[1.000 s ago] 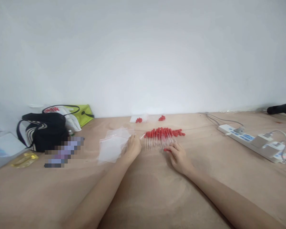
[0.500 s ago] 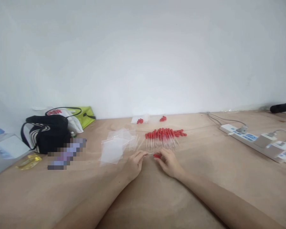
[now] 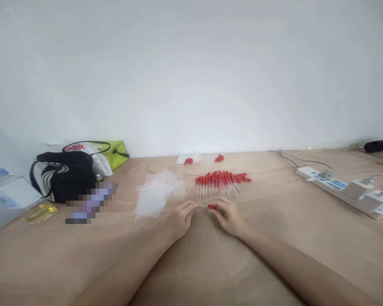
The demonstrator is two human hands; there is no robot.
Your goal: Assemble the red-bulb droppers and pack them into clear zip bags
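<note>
My left hand (image 3: 180, 217) pinches a thin clear dropper tube (image 3: 204, 206) just in front of the rows on the table. Between the thumb and fingers of my right hand (image 3: 230, 216) is a red dropper bulb (image 3: 212, 207). The tube's end meets the bulb, or is very close to it; how deep it sits I cannot tell. Beyond my hands lies a row of droppers (image 3: 218, 182) with red bulbs and clear tubes. Several loose red bulbs (image 3: 244, 177) are at its right end, and several bare tubes (image 3: 180, 192) at its left.
Clear zip bags (image 3: 151, 197) are left of the tubes. Small bulb piles (image 3: 188, 161) lie near the wall. A black bag (image 3: 72, 176), a green bag (image 3: 116, 154) and a blurred-out object (image 3: 92, 202) stand left; a power strip (image 3: 335, 187) with cables is right.
The tube and the red bulb have come closer together, closing the small gap between them. The view has shifted slightly.
</note>
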